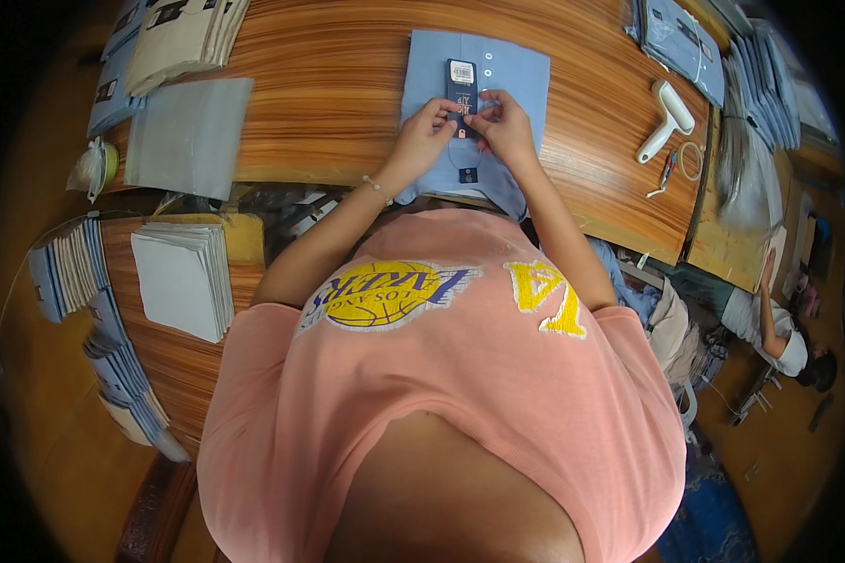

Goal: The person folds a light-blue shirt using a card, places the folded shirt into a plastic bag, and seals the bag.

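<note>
A folded light blue shirt with white buttons lies on the wooden table in front of me. On top of it rests a dark navy hang tag with a white label at its upper end. My left hand pinches the tag's left edge with its fingertips. From the other side, my right hand closes its fingers on the tag's right edge. A thin cord loops down below the hands to a small dark square tag lying on the shirt.
A white lint roller and small red-and-blue snips lie to the right. Bagged blue shirts are at the far right. Clear plastic bags sit left, near packed beige shirts. White boards are stacked lower left. Another person works at the right.
</note>
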Demonstrator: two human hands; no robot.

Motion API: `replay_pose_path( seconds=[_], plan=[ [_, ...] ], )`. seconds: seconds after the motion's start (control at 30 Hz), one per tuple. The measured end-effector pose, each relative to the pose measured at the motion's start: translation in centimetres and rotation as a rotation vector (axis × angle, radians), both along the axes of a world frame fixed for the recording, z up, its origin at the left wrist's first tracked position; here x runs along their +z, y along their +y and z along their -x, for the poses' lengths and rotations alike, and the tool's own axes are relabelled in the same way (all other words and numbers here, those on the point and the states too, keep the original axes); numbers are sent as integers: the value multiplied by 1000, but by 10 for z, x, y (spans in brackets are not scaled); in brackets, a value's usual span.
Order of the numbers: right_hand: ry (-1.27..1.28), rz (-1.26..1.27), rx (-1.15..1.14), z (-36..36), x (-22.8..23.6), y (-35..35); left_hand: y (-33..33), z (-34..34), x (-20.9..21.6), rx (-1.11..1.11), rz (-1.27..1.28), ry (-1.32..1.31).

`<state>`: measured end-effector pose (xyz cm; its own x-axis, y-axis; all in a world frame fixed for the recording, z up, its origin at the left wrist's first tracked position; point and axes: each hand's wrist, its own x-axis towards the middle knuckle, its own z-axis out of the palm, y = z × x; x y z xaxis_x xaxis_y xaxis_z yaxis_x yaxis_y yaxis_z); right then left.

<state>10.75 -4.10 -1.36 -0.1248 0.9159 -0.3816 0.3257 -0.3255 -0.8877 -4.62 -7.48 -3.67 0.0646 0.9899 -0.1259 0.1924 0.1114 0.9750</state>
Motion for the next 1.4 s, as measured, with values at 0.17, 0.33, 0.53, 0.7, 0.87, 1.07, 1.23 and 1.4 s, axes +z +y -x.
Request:
replay_pose_path(
  seconds=[0.17,0.33,0.53,0.7,0.87,1.07,1.23,1.4],
  plan=[
    [-190,-256,79,-11,-15,7,6,5,3,0,-64,30],
    [251,99,101,-19,2,10,2,4,-3,12,37,-383],
    [357,130,-132,-39,12,-8,-16,21,-2,-301,141,2],
    [184,-35,-188,-50,-2,-23,-22,20,28,-317,83,220],
    [-317,-517,-220,-89,-21,-39,-33,63,18,-68,-127,490],
    [185,328,-83,-118,-30,-96,-65,85,-15,-176,457,46],
    [220,316,-69,-111,-34,-97,-69,79,-16,-129,509,-77],
    [71,47,-97,-93,-25,-106,-77,69,-9,-63,324,77]
  ],
)
